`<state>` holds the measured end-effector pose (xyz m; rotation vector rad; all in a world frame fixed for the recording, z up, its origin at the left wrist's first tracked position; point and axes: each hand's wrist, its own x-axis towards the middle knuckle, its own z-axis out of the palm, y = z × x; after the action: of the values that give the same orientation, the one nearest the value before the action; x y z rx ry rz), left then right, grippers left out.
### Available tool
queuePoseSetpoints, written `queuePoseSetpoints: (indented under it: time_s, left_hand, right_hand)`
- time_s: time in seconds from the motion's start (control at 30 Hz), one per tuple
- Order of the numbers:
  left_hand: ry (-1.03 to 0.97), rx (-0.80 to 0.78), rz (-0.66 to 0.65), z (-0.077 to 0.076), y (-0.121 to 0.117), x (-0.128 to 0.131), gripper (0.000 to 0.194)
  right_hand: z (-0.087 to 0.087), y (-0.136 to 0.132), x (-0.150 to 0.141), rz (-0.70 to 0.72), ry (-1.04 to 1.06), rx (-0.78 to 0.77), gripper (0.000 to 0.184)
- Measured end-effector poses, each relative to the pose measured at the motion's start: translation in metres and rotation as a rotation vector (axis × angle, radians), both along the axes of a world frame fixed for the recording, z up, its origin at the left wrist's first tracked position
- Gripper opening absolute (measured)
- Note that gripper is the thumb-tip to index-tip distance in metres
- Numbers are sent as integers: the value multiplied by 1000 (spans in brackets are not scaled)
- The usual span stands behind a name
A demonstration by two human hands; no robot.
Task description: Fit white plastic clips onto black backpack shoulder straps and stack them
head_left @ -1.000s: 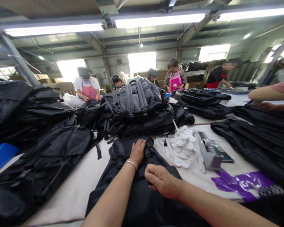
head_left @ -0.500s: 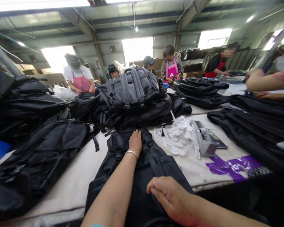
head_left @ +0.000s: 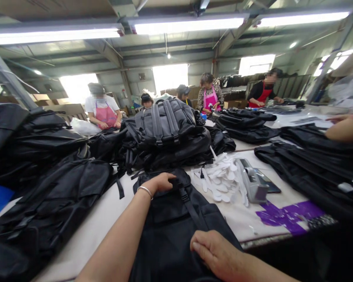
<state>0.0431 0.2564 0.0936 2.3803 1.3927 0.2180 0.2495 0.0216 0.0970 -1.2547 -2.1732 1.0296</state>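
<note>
A black backpack lies on the pale table in front of me, its buckled top flap pointing away. My left hand, with a bracelet on the wrist, is at that flap, fingers reaching rightward and not closed on anything I can see. Just right of it a strap runs down from a black buckle. Over the lower right part of the backpack is my right hand, its fingers curled in and the thumb against them. Whatever that hand may hold is hidden.
Behind the backpack rises a pile of black backpacks. To the right are white tags, a grey tape dispenser, a phone and purple tape. More bags lie left. Several co-workers stand beyond; an arm shows at right.
My left hand has gone from lying flat on the flap to a turned pose farther left, fingers pointing right. My right hand is slightly lower and farther right. The view has tilted up.
</note>
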Motion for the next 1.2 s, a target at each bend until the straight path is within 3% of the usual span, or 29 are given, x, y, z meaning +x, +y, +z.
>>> queuePoseSetpoints:
  time_s: [0.1,0.27,0.33,0.47,0.6,0.7,0.8,0.93,1.07,1.2]
  left_hand:
    - [-79,34,-16,8,-5,3,31]
    - [-173,127,18,-21,-20,24,30]
    - [-209,141,17,-31,-24,22,28]
    - [-279,132,-5,-37,-32,10,44]
    - [-344,129,105,-39,-41,12,36]
    - [-386,86,281,-41,-45,21,27]
    - [-445,-18,457,-42,-52,26,16]
    - [-571,-330,631,-44,-67,28,1]
    - [-820,-653,781,-48,-75,30,6]
    - [-1152,-781,875,-50,-71,36,14]
  right_hand:
    - [0,2,-2,21,15,-14,26]
    - [3,5,2,64,21,38,23]
    - [5,5,7,55,42,44,23]
    - [7,5,17,35,97,-65,26]
    - [4,15,22,153,132,-117,17]
    - [2,44,24,16,186,-17,19]
    - [-5,87,19,-238,149,-29,19]
    - [-21,133,-6,-443,120,-234,21]
    - [-30,146,-29,-520,136,-393,18]
    - [-32,145,-33,-541,203,-490,11]
